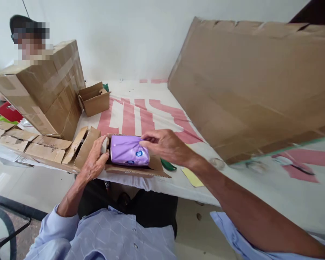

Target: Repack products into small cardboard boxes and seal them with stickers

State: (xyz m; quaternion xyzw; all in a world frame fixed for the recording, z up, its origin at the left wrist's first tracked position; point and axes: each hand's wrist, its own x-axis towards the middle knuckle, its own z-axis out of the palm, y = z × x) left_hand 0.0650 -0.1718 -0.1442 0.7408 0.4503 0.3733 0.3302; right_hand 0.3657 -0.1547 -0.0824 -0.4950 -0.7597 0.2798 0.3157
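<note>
A purple plastic-wrapped pack (127,148) with small blue labels lies in an open cardboard box (132,170) at the table's front edge. My right hand (165,146) reaches in from the right, thumb and fingers pinched on the pack's upper right corner. At the box's left end is my left hand (94,159), its fingers bent round the cardboard edge. Left of it stand more small boxes (47,148) in a row, their flaps folded over.
Large taped cartons (48,90) stand at the left, a person (29,39) behind them. A small open box (96,103) sits farther back. A big cardboard panel (249,86) leans at the right. A green object (168,165) and yellow paper (192,177) lie near my right forearm.
</note>
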